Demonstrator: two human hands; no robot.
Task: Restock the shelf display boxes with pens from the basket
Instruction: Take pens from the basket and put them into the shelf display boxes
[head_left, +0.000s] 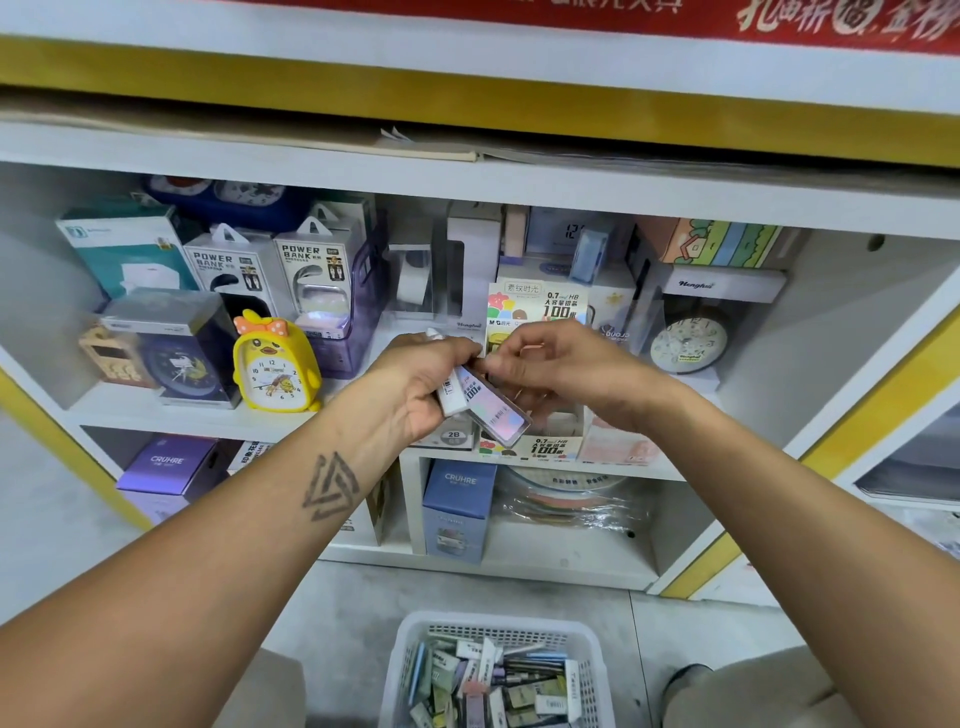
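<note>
Head view, my left hand: my left hand (427, 382) is raised in front of the middle shelf, forearm stretched forward and up, palm turned inward; its fingers are curled round a small bundle of flat white and iridescent plastic lead cases (480, 402), gripping them.
Head view, my right hand: my right hand (550, 366) comes in from the right, wrist bent, fingers curled; thumb and forefinger pinch the upper end of the same bundle. Both hands touch at the cases.
Head view, cases' position: held in the air just in front of the open white cardboard display box with the 0.7 HB header card (540, 312), not inside it.
Head view, supply: the white perforated plastic basket (410, 654) stands on the grey floor below my arms, holding many more small cases and pens, lying loose.
Head view, shelf: the white shelf unit with yellow trim (467, 182) carries a yellow duck-shaped alarm clock (275, 366) left of my left hand, well apart from the display box.
</note>
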